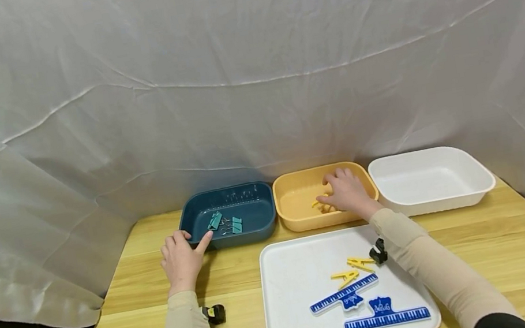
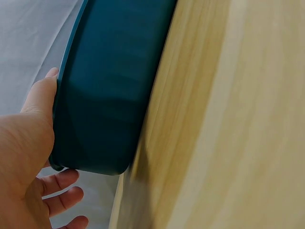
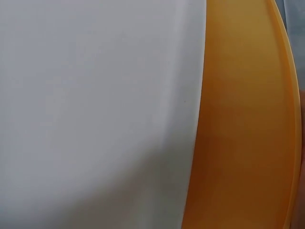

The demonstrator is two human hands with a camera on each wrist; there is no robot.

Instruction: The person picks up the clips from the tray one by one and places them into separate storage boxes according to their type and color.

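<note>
At the near left corner of a dark teal bin (image 1: 264, 233) rests my left hand (image 1: 181, 262), its thumb stretched over the front rim. The left wrist view has the other fingers loosely bent beside the bin's end. Two teal binder clips (image 1: 236, 225) lie inside it. My right hand (image 1: 348, 194) reaches into a yellow bin (image 1: 299, 225), thumb and index finger apart. Just below the thumb are yellow clips (image 1: 324, 207) on the bin floor, partly hidden by the hand. The right wrist view catches only a sliver of that hand at the right edge.
A white bin (image 1: 435, 204) stands at the right of the row. In front, a white tray (image 1: 287, 277) carries two yellow clips (image 1: 347, 277) and two blue piano-keyboard clips (image 1: 386, 319). A pale curtain (image 1: 254, 118) hangs behind the wooden table (image 1: 238, 309).
</note>
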